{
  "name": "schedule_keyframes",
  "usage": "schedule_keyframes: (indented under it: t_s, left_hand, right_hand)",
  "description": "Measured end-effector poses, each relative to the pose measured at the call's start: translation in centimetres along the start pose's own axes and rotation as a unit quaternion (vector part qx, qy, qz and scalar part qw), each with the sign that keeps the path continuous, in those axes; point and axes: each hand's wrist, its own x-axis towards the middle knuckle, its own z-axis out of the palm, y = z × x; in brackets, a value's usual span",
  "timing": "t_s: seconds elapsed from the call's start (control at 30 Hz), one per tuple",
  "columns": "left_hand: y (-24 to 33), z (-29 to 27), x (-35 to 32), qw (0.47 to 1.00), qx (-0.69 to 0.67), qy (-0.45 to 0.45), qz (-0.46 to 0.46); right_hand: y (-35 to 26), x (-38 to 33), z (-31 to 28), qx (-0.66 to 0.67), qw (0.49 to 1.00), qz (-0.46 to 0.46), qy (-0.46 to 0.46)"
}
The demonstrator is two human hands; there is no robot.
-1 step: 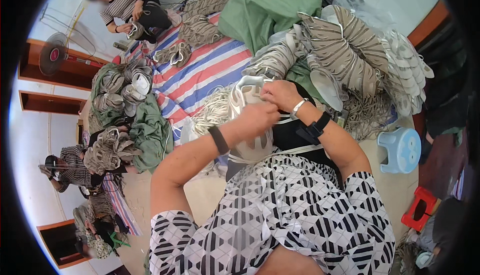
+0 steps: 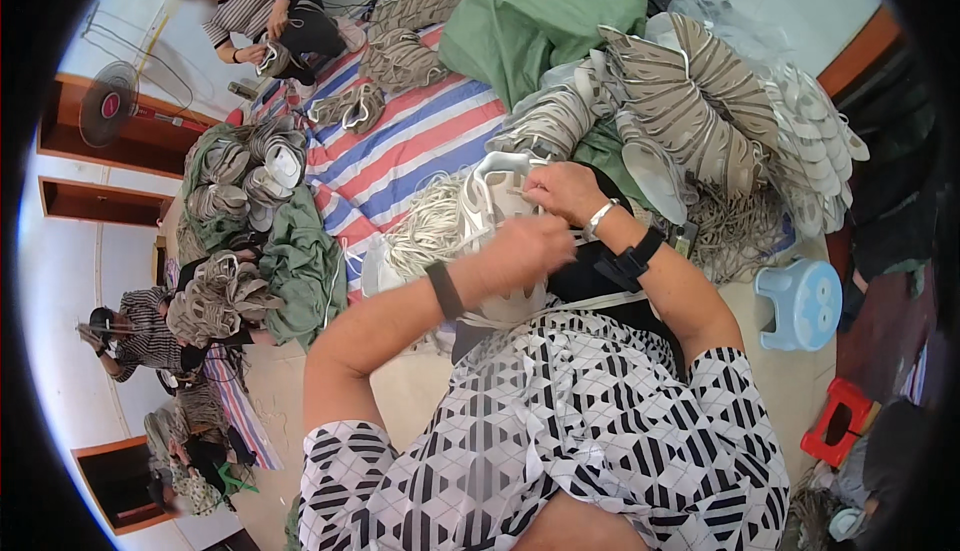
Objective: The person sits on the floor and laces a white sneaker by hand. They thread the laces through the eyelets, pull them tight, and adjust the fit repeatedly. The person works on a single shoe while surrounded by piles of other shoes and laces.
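A beige shoe upper (image 2: 480, 213) with white edging lies in front of me. The fingers of my right hand (image 2: 566, 192) are pinched together at its right edge; what exactly lies between the fingertips is partly hidden. Just below, my left hand (image 2: 535, 251) is curled in front of the upper and slightly blurred, and I cannot make out what it holds. Left of the upper lies a bundle of off-white shoelaces (image 2: 425, 231). A pale cord (image 2: 600, 303) runs across my waist.
Stacked beige shoe uppers (image 2: 690, 101) rise at the right, beside a green cloth sack (image 2: 545, 21). A striped sheet (image 2: 400, 141) covers the floor ahead. Blue stool (image 2: 800, 303) and red stool (image 2: 838, 421) stand right. A person (image 2: 255, 11) handles an upper at far left, near a fan (image 2: 108, 106).
My left hand has shifted a little to the right and down, away from the upper. My right hand stays at almost the same place by the upper's edge.
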Motion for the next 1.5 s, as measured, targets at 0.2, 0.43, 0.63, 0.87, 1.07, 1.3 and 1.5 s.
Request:
schedule_keyframes:
  t_s: [0.2,0.43,0.63,0.87,1.07,1.3,1.5]
  left_hand:
    - [1.8,0.8,-0.9,0.993,-0.079,0.083,0.030]
    - [-6.9,-4.8,-1.4,0.979,0.173,-0.043,-0.097]
    - [-7.8,-4.2,-1.7,0.967,0.117,-0.136,-0.182]
    - [-8.9,-2.6,-2.6,0.970,0.051,-0.119,-0.206]
    - [-8.5,-2.6,-2.9,0.970,0.044,-0.094,-0.219]
    - [-7.7,-2.8,-3.0,0.970,0.036,-0.078,-0.228]
    - [-8.2,-2.3,-3.2,0.971,0.050,-0.079,-0.221]
  right_hand:
    - [0.2,-1.1,-1.1,0.066,0.997,-0.033,-0.013]
    - [-1.3,0.2,-1.6,-0.083,0.985,-0.073,-0.130]
    - [-2.4,0.7,0.2,-0.225,0.963,-0.096,-0.111]
    - [-3.4,0.7,-1.2,-0.221,0.953,-0.064,-0.199]
    - [-3.2,1.2,0.0,-0.249,0.948,-0.121,-0.156]
    - [-3.2,-2.0,0.4,-0.093,0.995,0.026,-0.039]
    - [-3.9,-3.0,3.4,-0.091,0.994,0.046,0.043]
